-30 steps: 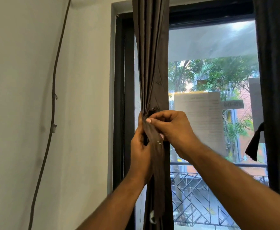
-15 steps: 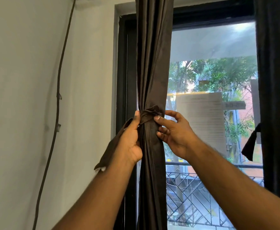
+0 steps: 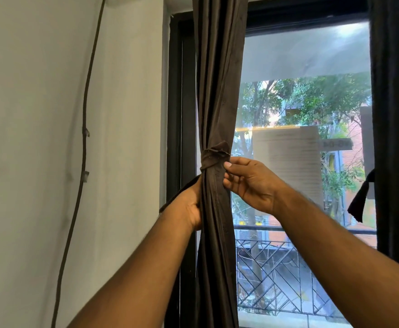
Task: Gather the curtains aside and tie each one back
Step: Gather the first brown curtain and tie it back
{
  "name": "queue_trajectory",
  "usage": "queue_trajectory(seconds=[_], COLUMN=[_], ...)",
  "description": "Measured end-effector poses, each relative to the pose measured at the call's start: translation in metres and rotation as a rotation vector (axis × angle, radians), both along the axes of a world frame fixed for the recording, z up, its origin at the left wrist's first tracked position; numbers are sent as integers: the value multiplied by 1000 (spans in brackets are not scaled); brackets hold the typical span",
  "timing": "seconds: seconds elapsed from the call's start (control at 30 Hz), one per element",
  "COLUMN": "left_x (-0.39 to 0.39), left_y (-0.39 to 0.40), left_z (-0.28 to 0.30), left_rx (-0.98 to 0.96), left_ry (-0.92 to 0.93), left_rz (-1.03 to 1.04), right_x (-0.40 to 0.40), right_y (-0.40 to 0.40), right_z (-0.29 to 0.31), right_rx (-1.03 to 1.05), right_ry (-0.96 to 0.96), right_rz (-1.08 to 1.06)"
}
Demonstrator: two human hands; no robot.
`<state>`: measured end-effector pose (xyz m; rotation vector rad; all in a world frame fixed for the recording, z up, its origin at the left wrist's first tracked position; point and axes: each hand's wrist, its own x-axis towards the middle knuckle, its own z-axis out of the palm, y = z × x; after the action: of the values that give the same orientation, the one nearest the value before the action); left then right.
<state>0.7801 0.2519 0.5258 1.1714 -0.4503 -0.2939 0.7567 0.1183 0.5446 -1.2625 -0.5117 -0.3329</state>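
A brown curtain (image 3: 217, 91) is hanging gathered, a tie (image 3: 213, 156) wrapping it. The left hand (image 3: 189, 204) is gripping the tie's tail; the right hand (image 3: 248, 181) is pinching the curtain just below.

Bright daylight comes in through the window (image 3: 304, 114). A white glare sits on the glass near the top right. The curtain (image 3: 217, 91) looks dark against the light. The wall (image 3: 28, 138) is softly lit. Straight lines bend near the edges.
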Motion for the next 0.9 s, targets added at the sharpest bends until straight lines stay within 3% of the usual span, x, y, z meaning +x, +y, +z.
queue_trajectory(seconds=[0.13, 0.23, 0.3, 0.43, 0.53, 0.63, 0.8, 0.9], left_x=[-1, 7, 8, 3, 12, 9, 2, 8], left_y=[3, 8, 14, 23, 21, 24, 41, 40], left_z=[-3, 0, 7, 18, 17, 12, -8, -14], left_rx=[218, 577, 667, 609, 505, 295, 122, 230], left_ry=[-47, -279, -454, -632, -809, -927, -984, -1191], left_rz=[61, 263, 303, 315, 536, 559, 321, 555], right_x=[3, 3, 3, 8, 12, 13, 4, -3], right_y=[-5, -9, -11, -15, -14, -10, -20, -23], right_z=[3, 5, 4, -4, -9, -10, -1, 4], right_rx=[-120, -237, -373, -561, -518, -541, -678, -917], right_ry=[-11, 13, 70, 133, 104, -4, -166, -269], right_rz=[-104, -110, -100, -50, -37, -197, -363, -518])
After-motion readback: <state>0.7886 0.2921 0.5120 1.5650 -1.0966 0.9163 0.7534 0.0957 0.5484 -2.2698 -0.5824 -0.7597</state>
